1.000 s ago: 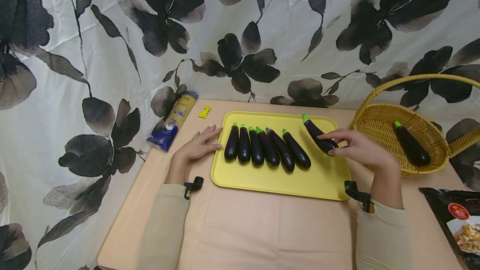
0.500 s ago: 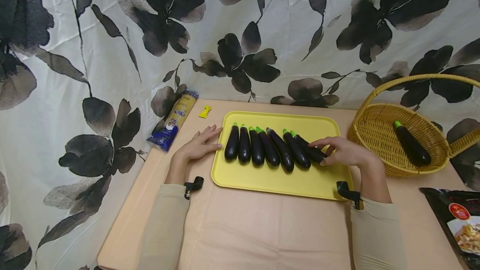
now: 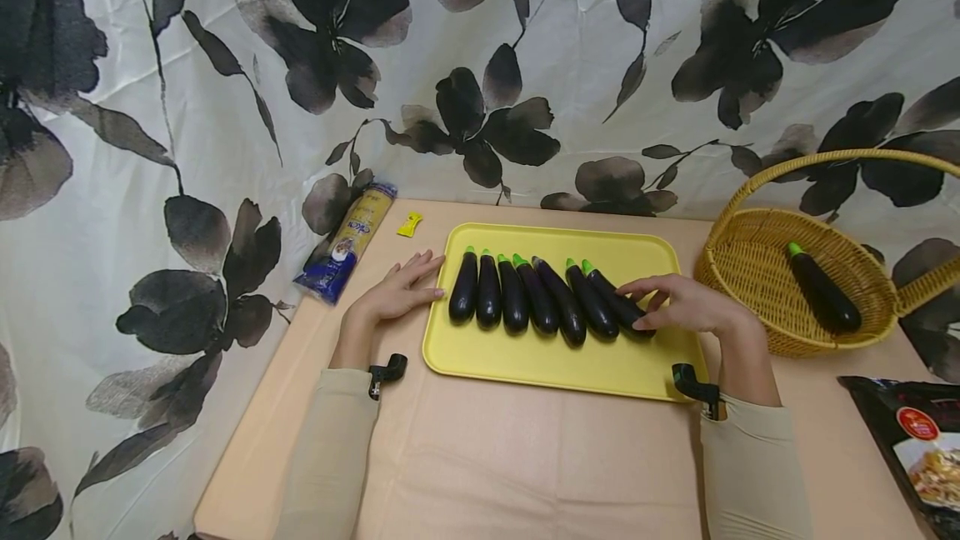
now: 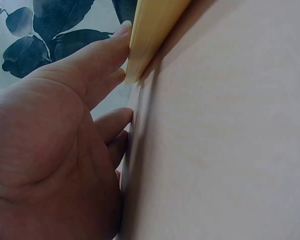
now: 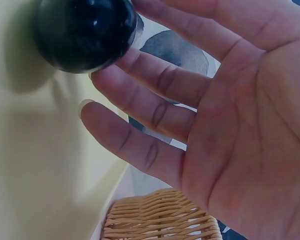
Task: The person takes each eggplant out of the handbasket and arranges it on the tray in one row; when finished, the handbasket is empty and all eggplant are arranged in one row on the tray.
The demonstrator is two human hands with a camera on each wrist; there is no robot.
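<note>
My right hand is at the right end of a row of eggplants on a yellow tray. Its thumb and fingers hold the lower end of the rightmost eggplant, which lies slanted on the tray, green stem up and left. In the right wrist view, fingers bend lightly against the round dark end of that eggplant; the thumb tip is out of sight. Several more eggplants lie side by side to the left. My left hand rests on the table, fingertips touching the tray's left edge.
A wicker basket with a tall handle stands right of the tray, one eggplant inside. A black food package lies at the far right. Behind my left hand are a pasta bag and a small yellow wrapper.
My right hand has brought the eggplant leftward and down to the end of the row. Over the last half second its lower end shifted slightly. The left hand stays put.
</note>
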